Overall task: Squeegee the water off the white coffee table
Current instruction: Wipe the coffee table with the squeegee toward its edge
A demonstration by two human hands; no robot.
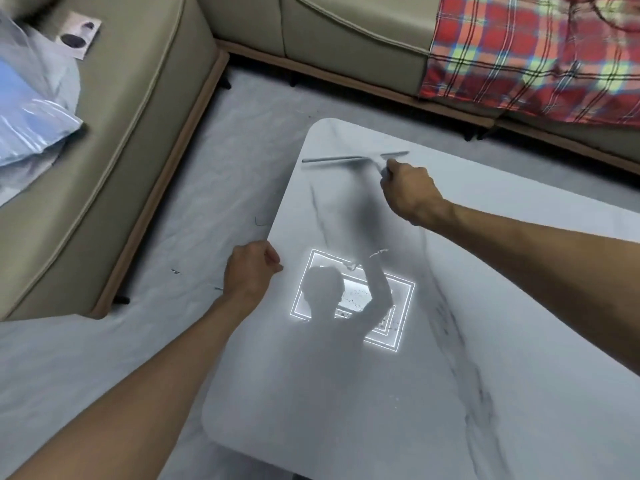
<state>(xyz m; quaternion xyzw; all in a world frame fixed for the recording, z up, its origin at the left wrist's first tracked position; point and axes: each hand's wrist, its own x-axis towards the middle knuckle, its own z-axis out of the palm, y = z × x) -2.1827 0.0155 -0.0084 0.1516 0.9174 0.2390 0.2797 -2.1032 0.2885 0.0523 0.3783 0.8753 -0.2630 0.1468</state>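
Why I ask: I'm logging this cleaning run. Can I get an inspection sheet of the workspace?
Surface: white coffee table, marbled, glossy, with a ceiling-light reflection.
Job's things: squeegee, blade on the table near its far corner.
Clutter: nothing seen.
Grippers: right hand grips the squeegee handle; left hand holds the table's left edge.
Cables: nothing seen.
Surroundings: beige sofa, plaid blanket, plastic bags on the seat.

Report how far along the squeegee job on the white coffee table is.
Done: nothing certain; the glossy white coffee table shows no clearly dried strip. In hand: the right grip holds the squeegee, its blade laid across the far end; the left grip is curled at the left edge. Left: water droplets near the lamp reflection mid-table, so most of the top seems undone.
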